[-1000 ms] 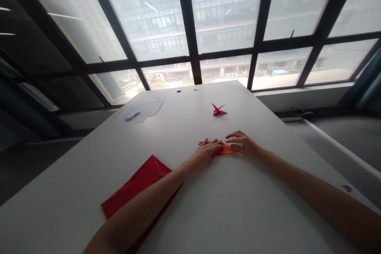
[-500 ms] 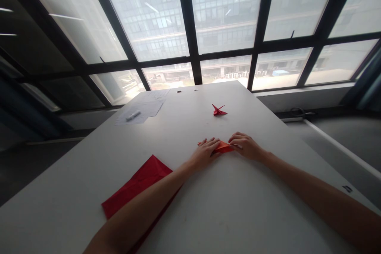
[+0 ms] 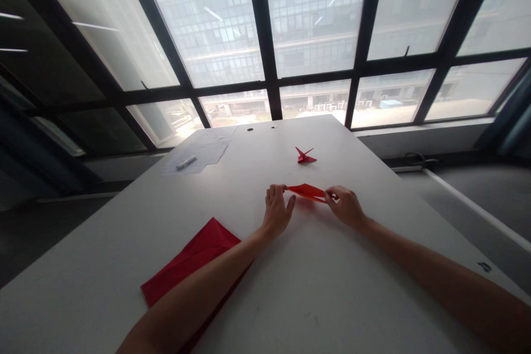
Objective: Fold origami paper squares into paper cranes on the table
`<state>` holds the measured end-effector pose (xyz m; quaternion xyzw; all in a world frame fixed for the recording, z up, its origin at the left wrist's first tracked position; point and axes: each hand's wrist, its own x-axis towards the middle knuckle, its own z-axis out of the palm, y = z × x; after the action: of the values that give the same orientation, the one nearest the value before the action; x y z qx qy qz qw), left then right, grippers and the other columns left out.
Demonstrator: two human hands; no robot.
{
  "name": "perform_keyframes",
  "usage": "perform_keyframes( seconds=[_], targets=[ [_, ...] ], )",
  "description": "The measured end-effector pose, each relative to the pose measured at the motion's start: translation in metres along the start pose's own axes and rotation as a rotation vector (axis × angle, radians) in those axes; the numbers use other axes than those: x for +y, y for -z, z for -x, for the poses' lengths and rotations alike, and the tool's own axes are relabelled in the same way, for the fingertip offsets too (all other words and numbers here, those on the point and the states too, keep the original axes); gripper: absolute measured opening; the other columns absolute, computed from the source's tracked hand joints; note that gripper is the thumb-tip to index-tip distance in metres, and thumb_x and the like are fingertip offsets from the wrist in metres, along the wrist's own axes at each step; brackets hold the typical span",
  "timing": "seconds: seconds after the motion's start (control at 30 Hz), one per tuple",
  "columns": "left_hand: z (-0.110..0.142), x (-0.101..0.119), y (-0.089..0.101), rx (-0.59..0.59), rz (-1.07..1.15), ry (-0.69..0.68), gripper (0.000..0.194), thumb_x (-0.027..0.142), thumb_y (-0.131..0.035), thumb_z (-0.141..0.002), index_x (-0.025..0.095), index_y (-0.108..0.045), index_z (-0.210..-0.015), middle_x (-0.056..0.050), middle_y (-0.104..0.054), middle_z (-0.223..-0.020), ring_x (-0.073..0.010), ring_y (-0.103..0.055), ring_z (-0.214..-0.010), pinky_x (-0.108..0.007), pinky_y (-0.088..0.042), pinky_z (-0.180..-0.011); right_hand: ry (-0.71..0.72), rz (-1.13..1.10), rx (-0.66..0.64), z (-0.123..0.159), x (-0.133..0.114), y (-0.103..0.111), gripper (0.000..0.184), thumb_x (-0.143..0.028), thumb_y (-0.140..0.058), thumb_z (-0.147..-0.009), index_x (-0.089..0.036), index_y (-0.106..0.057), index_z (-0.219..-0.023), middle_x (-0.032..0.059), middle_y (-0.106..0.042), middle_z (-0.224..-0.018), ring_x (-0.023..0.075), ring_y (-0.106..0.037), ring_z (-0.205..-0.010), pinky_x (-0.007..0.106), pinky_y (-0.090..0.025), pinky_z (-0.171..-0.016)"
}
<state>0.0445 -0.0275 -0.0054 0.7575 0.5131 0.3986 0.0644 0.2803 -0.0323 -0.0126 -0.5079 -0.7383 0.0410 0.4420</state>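
A folded piece of red paper (image 3: 306, 191) is held a little above the white table (image 3: 315, 287), stretched between both hands. My left hand (image 3: 277, 212) pinches its left tip, fingers curled. My right hand (image 3: 345, 206) pinches its right end. Farther back on the table sits a finished red paper crane (image 3: 305, 155).
A stack of red paper sheets (image 3: 191, 260) lies near my left forearm. White sheets with a marker pen (image 3: 185, 162) lie at the far left corner of the table. Large windows with dark frames stand behind the table's far edge.
The red paper was pressed flat under both hands. Now both hands have lifted it off the table, gripping it by its two ends.
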Motion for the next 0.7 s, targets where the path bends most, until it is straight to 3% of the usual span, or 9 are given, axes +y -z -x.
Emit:
perform_keyframes(
  seconds=[0.1, 0.2, 0.33, 0.5, 0.6, 0.7],
  targets=[
    [-0.001, -0.001, -0.001, -0.185, 0.100, 0.093, 0.032, 0.046, -0.044, -0.094, 0.019, -0.059, -0.100, -0.002, -0.062, -0.078, -0.0169, -0.055, -0.069, -0.029, -0.042, -0.069, -0.079, -0.030, 0.075, 0.000, -0.003, 0.000, 0.019, -0.024, -0.054, -0.088, -0.019, -0.069, -0.078, 0.0045, -0.070, -0.075, 0.0192, -0.062, -0.066, 0.030, -0.047, -0.065],
    [-0.004, -0.001, -0.003, -0.314, 0.222, 0.153, 0.046, 0.053, -0.042, -0.093, 0.018, -0.067, -0.079, -0.001, -0.064, -0.068, -0.0161, -0.056, -0.063, -0.026, -0.039, -0.062, -0.051, -0.147, 0.112, 0.001, -0.010, 0.001, 0.020, -0.025, -0.052, -0.090, -0.019, -0.070, -0.084, 0.0055, -0.072, -0.082, 0.0187, -0.064, -0.068, 0.030, -0.050, -0.066],
    [-0.010, 0.000, -0.006, -0.293, 0.554, 0.272, 0.046, 0.056, -0.051, -0.087, 0.015, -0.073, -0.086, -0.006, -0.071, -0.078, -0.0183, -0.063, -0.072, -0.026, -0.043, -0.066, 0.047, -0.301, 0.138, 0.004, -0.023, -0.001, 0.017, -0.023, -0.054, -0.091, -0.021, -0.071, -0.086, 0.0074, -0.072, -0.096, 0.0207, -0.068, -0.084, 0.031, -0.054, -0.075],
    [-0.012, 0.003, -0.005, -0.200, 0.900, 0.344, 0.041, 0.050, -0.064, -0.082, 0.013, -0.071, -0.100, -0.010, -0.072, -0.093, -0.0190, -0.065, -0.079, -0.028, -0.048, -0.069, 0.202, -0.407, 0.011, 0.007, -0.030, -0.005, 0.014, -0.021, -0.058, -0.089, -0.022, -0.071, -0.093, 0.0096, -0.068, -0.106, 0.0217, -0.066, -0.095, 0.034, -0.055, -0.080],
    [-0.010, 0.006, -0.002, -0.252, 1.034, 0.384, 0.038, 0.046, -0.068, -0.081, 0.013, -0.071, -0.099, -0.012, -0.072, -0.097, -0.0201, -0.066, -0.083, -0.030, -0.051, -0.073, 0.239, -0.425, -0.074, 0.007, -0.030, -0.005, 0.014, -0.023, -0.061, -0.088, -0.023, -0.071, -0.099, 0.0107, -0.065, -0.111, 0.0228, -0.063, -0.101, 0.036, -0.054, -0.084],
    [-0.008, 0.007, -0.001, -0.298, 1.084, 0.377, 0.036, 0.045, -0.067, -0.082, 0.014, -0.071, -0.101, -0.011, -0.071, -0.097, -0.0195, -0.065, -0.083, -0.030, -0.051, -0.074, 0.185, -0.417, -0.085, 0.007, -0.030, -0.003, 0.016, -0.026, -0.058, -0.091, -0.023, -0.071, -0.099, 0.0104, -0.064, -0.110, 0.0228, -0.062, -0.101, 0.038, -0.052, -0.087]
  ],
)
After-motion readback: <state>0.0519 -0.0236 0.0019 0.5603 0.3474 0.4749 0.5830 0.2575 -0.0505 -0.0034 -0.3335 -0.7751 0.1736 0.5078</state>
